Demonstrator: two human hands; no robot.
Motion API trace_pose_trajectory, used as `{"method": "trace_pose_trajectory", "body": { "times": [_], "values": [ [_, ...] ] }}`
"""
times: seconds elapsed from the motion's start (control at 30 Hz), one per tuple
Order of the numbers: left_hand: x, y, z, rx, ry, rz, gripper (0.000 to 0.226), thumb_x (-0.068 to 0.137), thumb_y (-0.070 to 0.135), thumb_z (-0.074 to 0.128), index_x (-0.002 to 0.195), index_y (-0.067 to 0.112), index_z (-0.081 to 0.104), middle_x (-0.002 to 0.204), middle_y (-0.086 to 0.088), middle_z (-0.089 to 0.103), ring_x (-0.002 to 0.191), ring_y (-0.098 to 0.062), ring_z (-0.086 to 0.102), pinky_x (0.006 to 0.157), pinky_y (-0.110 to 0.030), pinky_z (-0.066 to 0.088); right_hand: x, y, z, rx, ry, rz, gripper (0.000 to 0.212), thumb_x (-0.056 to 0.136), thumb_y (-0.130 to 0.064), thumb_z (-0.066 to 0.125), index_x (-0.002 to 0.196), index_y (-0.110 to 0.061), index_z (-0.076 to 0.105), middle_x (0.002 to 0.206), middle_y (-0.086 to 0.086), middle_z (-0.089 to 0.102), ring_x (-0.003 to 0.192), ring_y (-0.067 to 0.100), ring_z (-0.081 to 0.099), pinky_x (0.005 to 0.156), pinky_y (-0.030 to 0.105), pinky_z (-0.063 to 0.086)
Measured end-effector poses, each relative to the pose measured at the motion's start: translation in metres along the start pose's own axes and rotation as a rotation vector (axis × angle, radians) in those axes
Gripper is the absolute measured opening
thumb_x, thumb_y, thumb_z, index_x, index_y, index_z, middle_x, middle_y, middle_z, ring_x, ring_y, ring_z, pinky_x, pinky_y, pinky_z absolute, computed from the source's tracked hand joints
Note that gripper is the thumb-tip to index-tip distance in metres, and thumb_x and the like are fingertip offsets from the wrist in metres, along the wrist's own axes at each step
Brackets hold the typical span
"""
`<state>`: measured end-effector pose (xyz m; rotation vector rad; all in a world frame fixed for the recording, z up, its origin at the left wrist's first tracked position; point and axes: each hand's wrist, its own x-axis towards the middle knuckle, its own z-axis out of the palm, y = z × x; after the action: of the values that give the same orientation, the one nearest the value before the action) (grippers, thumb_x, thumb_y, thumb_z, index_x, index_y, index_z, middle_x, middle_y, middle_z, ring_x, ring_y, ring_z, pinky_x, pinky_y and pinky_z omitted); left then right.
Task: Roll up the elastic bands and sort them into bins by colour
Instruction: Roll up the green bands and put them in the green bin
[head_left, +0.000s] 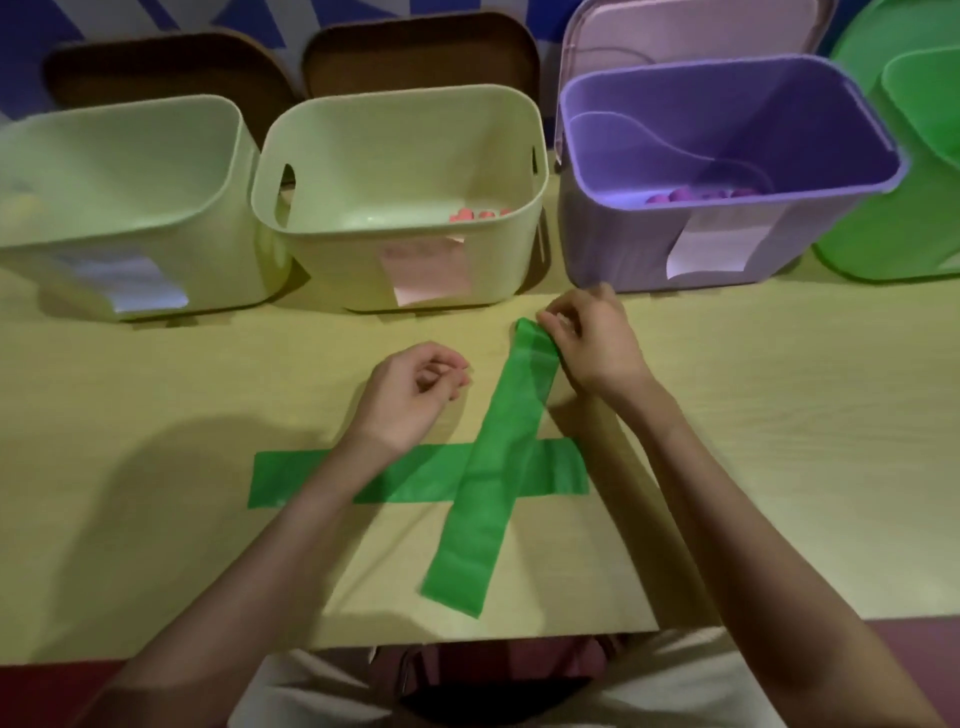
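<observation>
table (156, 395): pale wood | right hand (587, 343): pinching green band (498, 457) | left hand (410, 389): loosely curled, empty

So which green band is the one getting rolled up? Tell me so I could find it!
Start at the purple bin, then look just in front of its left corner, where the right hand pinches a band's far end. That is the slanted green band, running back toward the table's near edge. It lies on top of the flat green band, which runs sideways.
</observation>
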<state>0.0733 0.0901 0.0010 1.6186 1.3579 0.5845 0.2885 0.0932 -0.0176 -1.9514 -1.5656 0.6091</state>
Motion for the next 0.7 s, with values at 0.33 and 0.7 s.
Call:
{"method": "trace_pose_trajectory", "body": {
  "times": [0.33,0.7],
  "values": [
    [-0.059,-0.005,-0.004,-0.050,0.056,0.160,0.015,0.090,0.005,0.058,0.098,0.016,0.064,0.090,0.001,0.070,0.083,-0.014,0.065,0.076,-0.028,0.054,-0.043,-0.026,0.002,0.036,0.007,-0.169,0.020,0.084,-0.012,0.070,0.093,-0.013,0.053,0.093,0.004,0.058,0.090,0.024,0.057,0.076,0.034,0.045],
    [-0.124,-0.044,-0.011,0.073,0.022,0.005,0.014,0.082,0.019,0.071,0.093,0.022,0.062,0.089,0.001,0.067,0.080,-0.016,0.063,0.074,-0.029,0.053,-0.141,-0.071,-0.048,0.538,0.139,-0.368,0.038,0.074,0.012,0.071,0.106,-0.003,0.059,0.093,0.004,0.064,0.087,0.010,0.062,0.082,0.023,0.053]
  ]
}}
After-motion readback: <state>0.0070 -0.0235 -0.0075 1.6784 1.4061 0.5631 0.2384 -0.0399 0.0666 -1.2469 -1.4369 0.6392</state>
